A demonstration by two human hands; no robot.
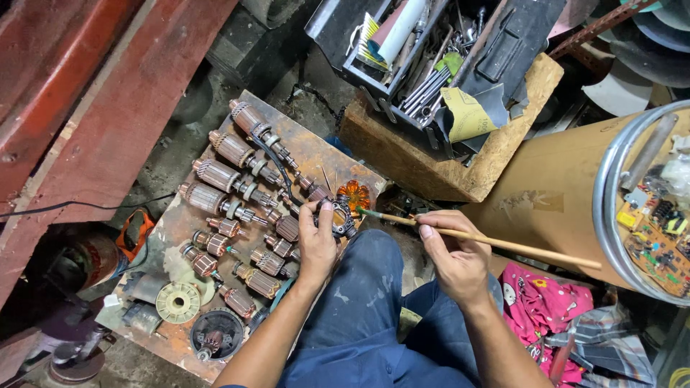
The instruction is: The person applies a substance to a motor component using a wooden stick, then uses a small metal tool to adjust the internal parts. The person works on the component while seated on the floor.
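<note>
My left hand (316,241) grips a small dark motor part with copper windings (343,213), held above my knee. Just behind it shows a shiny orange coil (353,191). My right hand (454,253) holds a long thin wooden-handled brush (503,244) like a pencil. Its tip touches the right side of the motor part. Both forearms reach in from the bottom, over my blue trousers (374,302).
A rusty board (316,147) at left carries several motor armatures (215,197) in rows, plus round parts near its front. Behind stands an open black toolbox (431,65) on a chipboard block. At right lie a cardboard box, a circuit board (658,241) and pink cloth (539,302).
</note>
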